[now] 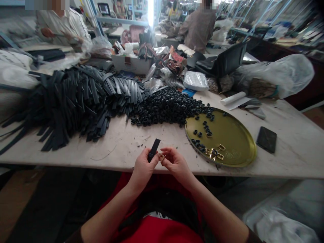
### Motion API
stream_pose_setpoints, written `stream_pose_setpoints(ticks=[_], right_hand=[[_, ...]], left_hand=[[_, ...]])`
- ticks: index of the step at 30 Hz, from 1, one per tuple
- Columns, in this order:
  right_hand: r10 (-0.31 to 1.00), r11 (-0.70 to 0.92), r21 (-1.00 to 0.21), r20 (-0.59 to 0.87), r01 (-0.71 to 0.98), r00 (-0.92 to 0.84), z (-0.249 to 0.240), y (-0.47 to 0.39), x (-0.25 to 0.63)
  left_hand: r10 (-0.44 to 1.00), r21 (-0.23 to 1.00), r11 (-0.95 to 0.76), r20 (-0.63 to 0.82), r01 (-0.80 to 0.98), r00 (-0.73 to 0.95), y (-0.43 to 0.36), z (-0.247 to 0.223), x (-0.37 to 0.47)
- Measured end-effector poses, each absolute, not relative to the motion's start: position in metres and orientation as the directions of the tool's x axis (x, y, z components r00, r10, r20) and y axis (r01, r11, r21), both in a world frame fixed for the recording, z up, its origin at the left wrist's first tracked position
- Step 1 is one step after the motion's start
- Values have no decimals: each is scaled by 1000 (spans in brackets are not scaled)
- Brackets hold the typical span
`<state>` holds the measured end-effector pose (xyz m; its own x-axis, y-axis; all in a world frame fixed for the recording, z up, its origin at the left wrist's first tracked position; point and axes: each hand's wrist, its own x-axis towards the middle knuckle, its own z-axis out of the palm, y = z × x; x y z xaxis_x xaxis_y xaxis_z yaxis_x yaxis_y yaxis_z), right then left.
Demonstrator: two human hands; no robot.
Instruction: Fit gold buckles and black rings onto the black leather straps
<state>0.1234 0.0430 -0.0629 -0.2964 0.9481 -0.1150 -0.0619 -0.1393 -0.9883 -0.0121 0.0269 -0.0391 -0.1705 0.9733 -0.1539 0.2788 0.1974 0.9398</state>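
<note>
Near the table's front edge, my left hand [145, 163] is closed on a short black strap [155, 147], which sticks up past the fingers. Close beside it, my right hand [176, 162] pinches a small gold buckle [162, 157] at the strap's lower end. Whether the buckle is threaded on the strap cannot be made out. To the right lies a round gold tray [235, 135] bearing several gold buckles [214, 154] and small black loops [207, 129]. Behind my hands is a heap of black loops [167, 106].
A large pile of black straps [76, 98] covers the table's left. A dark phone [266, 139] lies right of the tray. Farther back are a white box [131, 64], plastic-wrapped bundles [283, 76] and scraps. Two people [62, 25] are across the table.
</note>
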Motion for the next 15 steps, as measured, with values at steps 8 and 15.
stream_pose_setpoints(ticks=[8,15], right_hand=[[960,-181,-960,-125,-215,-250,-51,28,112],[855,-496,-610,-469,-618,-222,-34,25,119]], left_hand=[[981,927,142,-85,346,-175,4,-33,-20],[987,900,110,-149,423,60,-19,-30,-33]])
